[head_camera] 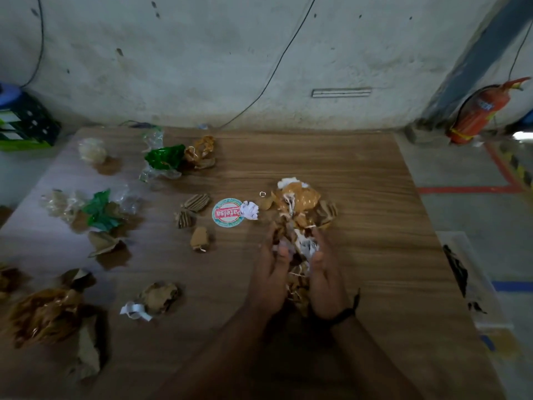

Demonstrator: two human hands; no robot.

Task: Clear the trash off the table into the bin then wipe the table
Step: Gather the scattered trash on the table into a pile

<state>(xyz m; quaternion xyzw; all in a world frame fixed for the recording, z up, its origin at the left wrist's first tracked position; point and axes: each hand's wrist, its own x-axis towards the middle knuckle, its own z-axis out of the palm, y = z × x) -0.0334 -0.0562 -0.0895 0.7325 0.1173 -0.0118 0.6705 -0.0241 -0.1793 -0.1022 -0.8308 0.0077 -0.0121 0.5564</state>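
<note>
On the wooden table (360, 168), my left hand (271, 272) and my right hand (326, 281) are cupped together around a bunch of brown and white scraps (297, 255). Just beyond my fingers lies a pile of orange-brown tape and paper (300, 200). A round red-and-green sticker (227, 212) and a white paper ball (250, 209) lie left of that pile. Cardboard bits (196, 202), green foil wrappers (164, 160) (101, 209), clear plastic (62, 203) and crumpled brown paper (160, 297) are scattered over the left half of the table.
A clear plastic bin (476, 284) stands on the floor by the table's right edge. A red fire extinguisher (478, 111) leans at the wall on the right. A green crate (26, 125) sits at the far left. A large crumpled tape wad (43, 316) is at the table's left front.
</note>
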